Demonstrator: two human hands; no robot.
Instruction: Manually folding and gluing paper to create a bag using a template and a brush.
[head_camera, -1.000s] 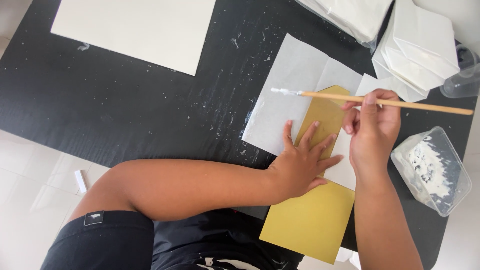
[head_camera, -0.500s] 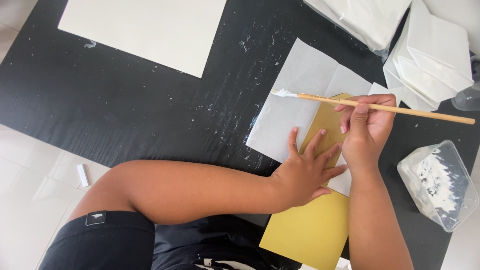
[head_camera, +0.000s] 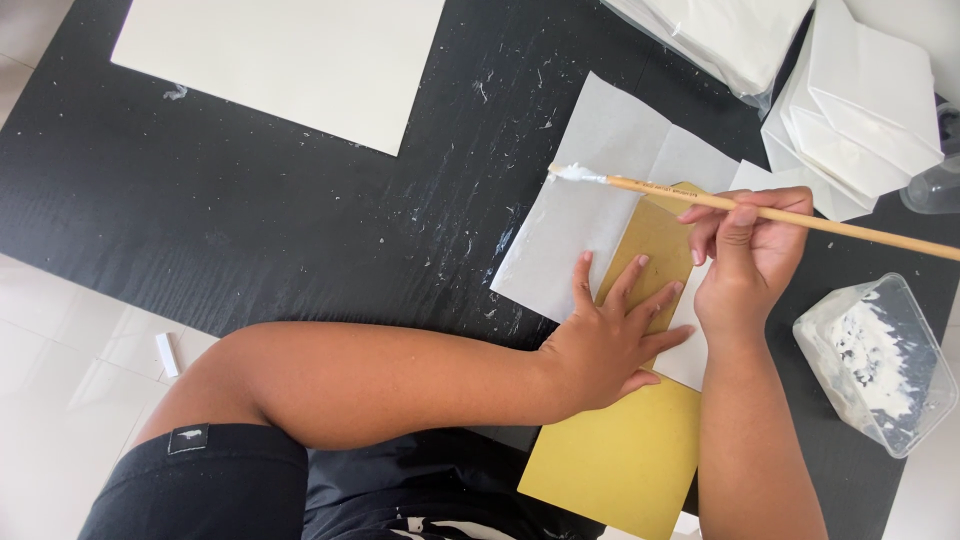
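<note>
Flat on the yellow envelope (head_camera: 640, 450), left hand (head_camera: 610, 345) with fingers spread, pinning it to the black tabletop (head_camera: 300, 210); envelope half over a white sheet (head_camera: 590, 220). Above the envelope's upper end, right hand (head_camera: 750, 260), grip pinched on a wooden brush (head_camera: 760, 208), its paste-loaded tip (head_camera: 575, 172) over the sheet. Right of the envelope, a plastic tub of paste (head_camera: 880, 365). Likely risk: paste dripping or smearing past the flap, or the envelope sliding if pressure eases

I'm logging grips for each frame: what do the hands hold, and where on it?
The right hand holds a wooden brush mid-handle; the left hand presses flat on the yellow envelope.
</note>
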